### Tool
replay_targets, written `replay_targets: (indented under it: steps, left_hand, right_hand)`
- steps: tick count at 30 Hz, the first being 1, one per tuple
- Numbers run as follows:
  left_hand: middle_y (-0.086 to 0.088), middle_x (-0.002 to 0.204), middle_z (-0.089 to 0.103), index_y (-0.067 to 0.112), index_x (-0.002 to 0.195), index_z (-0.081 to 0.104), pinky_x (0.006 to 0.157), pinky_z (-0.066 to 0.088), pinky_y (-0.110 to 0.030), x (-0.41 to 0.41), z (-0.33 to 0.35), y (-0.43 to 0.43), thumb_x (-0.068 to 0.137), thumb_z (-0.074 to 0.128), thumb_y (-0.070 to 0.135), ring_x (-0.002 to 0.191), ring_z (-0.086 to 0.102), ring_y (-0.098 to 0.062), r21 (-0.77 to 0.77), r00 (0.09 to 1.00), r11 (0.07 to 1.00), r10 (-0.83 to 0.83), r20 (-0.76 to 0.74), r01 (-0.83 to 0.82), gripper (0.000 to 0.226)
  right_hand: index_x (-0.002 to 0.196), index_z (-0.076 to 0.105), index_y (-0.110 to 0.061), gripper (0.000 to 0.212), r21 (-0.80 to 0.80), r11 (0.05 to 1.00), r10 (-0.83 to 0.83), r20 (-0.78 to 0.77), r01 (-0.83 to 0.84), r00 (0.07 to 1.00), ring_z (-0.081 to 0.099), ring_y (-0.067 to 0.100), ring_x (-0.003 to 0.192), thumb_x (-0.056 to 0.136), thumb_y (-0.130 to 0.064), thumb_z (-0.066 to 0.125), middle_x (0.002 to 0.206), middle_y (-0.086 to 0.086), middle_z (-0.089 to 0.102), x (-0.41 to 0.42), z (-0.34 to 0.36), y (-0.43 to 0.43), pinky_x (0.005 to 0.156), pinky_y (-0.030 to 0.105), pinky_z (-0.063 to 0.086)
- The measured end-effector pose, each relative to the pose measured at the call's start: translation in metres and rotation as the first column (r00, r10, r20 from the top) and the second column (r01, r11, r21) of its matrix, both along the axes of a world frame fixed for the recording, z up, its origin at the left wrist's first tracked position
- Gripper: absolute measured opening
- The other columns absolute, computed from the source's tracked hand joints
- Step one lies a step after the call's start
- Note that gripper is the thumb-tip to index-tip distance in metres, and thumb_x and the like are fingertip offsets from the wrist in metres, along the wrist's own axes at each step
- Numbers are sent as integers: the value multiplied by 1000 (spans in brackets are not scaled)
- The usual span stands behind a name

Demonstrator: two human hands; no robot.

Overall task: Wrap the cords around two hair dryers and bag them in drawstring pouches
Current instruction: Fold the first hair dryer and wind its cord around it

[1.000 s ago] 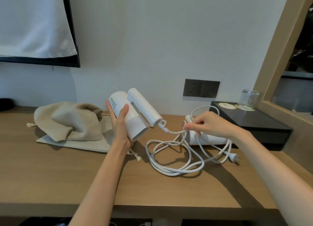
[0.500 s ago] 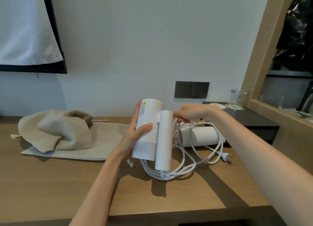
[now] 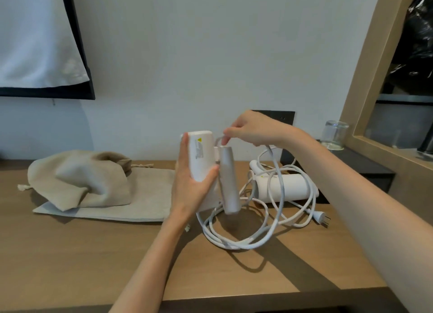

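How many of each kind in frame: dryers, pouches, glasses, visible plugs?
Hair dryers: 2 (one in the left hand, one lying on the desk)
Drawstring pouches: 2 (crumpled, flat)
Glass: 1
Plug: 1
Total: 6

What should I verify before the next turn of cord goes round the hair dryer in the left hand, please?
1. Grip on the dryer: ok; the left hand curls round the held hair dryer.
2. Handle folded: ok; the handle hangs alongside the body.
3. Cord in hand: ok; the right hand pinches the cord at the handle's top.
4. Cord free to pull: not ok; loops cross the second hair dryer on the desk.
5. Plug belongs to this cord: cannot tell.
6. Pouch ready: cannot tell; the flat pouch lies under the bulging pouch, mouth hidden.
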State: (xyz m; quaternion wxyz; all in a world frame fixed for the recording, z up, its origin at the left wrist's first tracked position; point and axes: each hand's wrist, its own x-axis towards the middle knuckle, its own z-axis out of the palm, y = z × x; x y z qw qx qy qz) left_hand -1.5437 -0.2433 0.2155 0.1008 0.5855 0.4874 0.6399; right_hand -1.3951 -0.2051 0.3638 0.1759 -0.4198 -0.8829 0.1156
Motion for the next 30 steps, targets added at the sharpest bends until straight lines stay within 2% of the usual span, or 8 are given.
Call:
replay_targets:
  steps: [4, 7, 10, 13, 18, 23, 27, 30]
  left_hand:
    - [41, 145, 6, 46, 142, -2, 105, 25, -8, -3, 3, 2, 80, 65, 32, 137, 18, 9, 131, 980, 991, -23, 198, -3, 93]
    - [14, 157, 6, 46, 141, -8, 113, 31, -30, -3, 3, 5, 82, 71, 22, 140, 24, -7, 135, 944, 990, -15, 331, -31, 102]
    - [1, 157, 12, 38, 146, -11, 109, 35, -28, -2, 4, 6, 80, 75, 21, 138, 30, -14, 108, 893, 994, -21, 450, -31, 110]
    - [0, 153, 22, 38, 147, -7, 109, 37, -35, -3, 4, 8, 73, 75, 31, 134, 36, -14, 124, 837, 992, -59, 544, -10, 111]
    - [2, 143, 39, 56, 141, -4, 104, 43, -48, -6, 3, 9, 73, 75, 33, 124, 49, -14, 173, 697, 980, -192, 691, 99, 107]
    - [-5, 138, 41, 70, 126, 8, 100, 46, -49, -6, 1, 12, 70, 77, 32, 124, 49, -19, 143, 741, 980, -199, 641, 139, 96]
    - [-12, 130, 44, 34, 139, 20, 86, 56, -39, -7, 3, 10, 63, 82, 24, 114, 55, -22, 130, 814, 987, -156, 559, 100, 98]
    - [-5, 126, 48, 28, 134, 34, 76, 58, -30, -16, 8, 10, 64, 79, 23, 110, 58, -22, 115, 885, 990, -128, 448, 85, 84]
  right_hand:
    - [105, 71, -12, 31, 151, 985, 87, -30, -82, 996, 40, 2, 46, 100, -27, 44, 57, -2, 49, -8, -14, -14, 48, 18, 31]
    - [129, 57, -13, 34, 164, 976, 146, -20, -141, 989, 49, 18, 93, 102, -22, 37, 100, 9, 52, -16, -47, -12, 72, 22, 31]
    - [145, 34, -32, 43, 173, 975, 160, -104, -141, 982, 33, 25, 119, 104, -21, 29, 127, 7, 45, -20, -78, -6, 87, 24, 19]
    - [146, 13, -49, 49, 285, 941, 224, -125, -181, 967, 40, 26, 110, 104, -28, 27, 131, 2, 49, -23, -102, -4, 87, 31, 24]
    - [134, -22, -60, 83, 494, 870, 82, -146, 1, 986, 43, 20, 99, 99, -25, 45, 122, 4, 54, -23, -125, -1, 83, 38, 48]
    - [145, 7, -42, 91, 610, 784, -8, -176, 115, 984, 57, 25, 78, 84, -22, 71, 96, 14, 62, -19, -128, 7, 54, 32, 50]
    - [147, 12, -43, 98, 684, 713, -81, -137, 153, 987, 53, 23, 77, 78, -18, 77, 96, 12, 60, -7, -123, 18, 46, 31, 50]
    - [146, 6, -47, 108, 741, 657, -130, -71, 140, 989, 50, 24, 79, 74, -16, 80, 99, 11, 58, 0, -107, 30, 47, 34, 51]
